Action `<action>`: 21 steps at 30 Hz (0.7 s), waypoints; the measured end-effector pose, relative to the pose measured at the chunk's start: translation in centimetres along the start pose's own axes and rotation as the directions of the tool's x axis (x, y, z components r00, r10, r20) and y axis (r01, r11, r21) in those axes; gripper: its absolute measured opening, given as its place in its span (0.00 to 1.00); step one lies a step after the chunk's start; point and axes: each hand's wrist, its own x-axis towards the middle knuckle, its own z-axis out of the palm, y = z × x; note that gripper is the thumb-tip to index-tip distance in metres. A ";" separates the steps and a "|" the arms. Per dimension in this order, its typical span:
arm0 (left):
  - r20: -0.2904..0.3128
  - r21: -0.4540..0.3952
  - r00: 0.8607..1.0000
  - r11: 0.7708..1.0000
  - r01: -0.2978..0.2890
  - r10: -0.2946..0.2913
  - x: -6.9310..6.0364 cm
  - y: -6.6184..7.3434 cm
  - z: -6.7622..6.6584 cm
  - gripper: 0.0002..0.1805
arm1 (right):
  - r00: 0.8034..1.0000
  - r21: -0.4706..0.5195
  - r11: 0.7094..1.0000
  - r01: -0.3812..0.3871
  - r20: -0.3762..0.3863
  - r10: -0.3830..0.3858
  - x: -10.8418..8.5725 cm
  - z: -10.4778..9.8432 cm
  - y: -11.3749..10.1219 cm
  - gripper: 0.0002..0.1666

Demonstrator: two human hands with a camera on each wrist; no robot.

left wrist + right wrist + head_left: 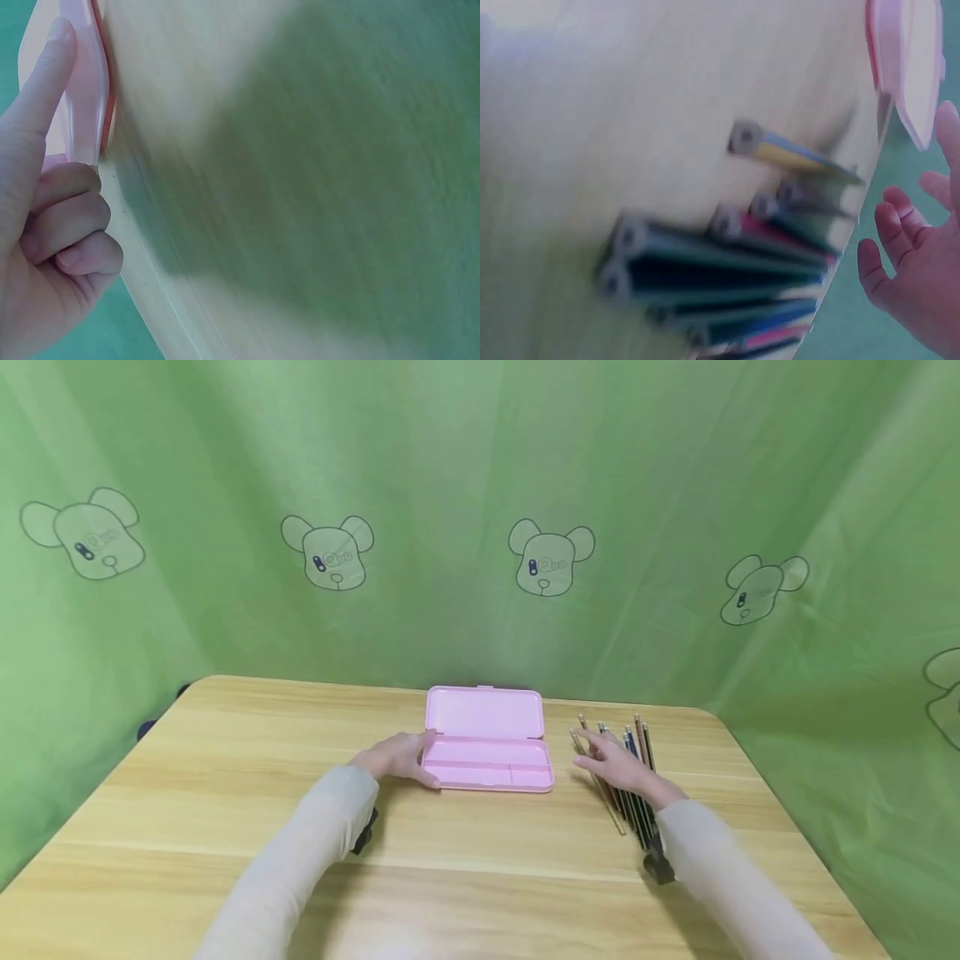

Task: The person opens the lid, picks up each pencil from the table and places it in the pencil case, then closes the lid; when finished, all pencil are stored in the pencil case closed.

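A pink pencil case [484, 712] lies with its lid raised at the back, its compartments bare. My left hand [393, 757] holds the case's left end, and the left wrist view shows the thumb of that hand [45, 217] along the pink wall [86, 90] and the other fingers curled at its end. Several pencils [637, 810] lie in a loose bundle right of the case. Over their far part hovers my right hand [618, 768], fingers spread and holding nothing. In the right wrist view, a yellow pencil [784, 157] lies a little apart from the others, near the right hand [922, 262].
The wooden table [187, 810] extends around the case and pencils. Behind it and at both sides hangs a green curtain [435, 460] with bear-head drawings, close to the table's back edge.
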 end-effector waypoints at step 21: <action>-0.003 -0.074 1.000 0.997 -0.009 0.009 0.0 -0.2 0.3 0.56 | 0.974 0.105 0.968 -0.226 -0.004 0.228 -4.2 -4.0 5.1 0.39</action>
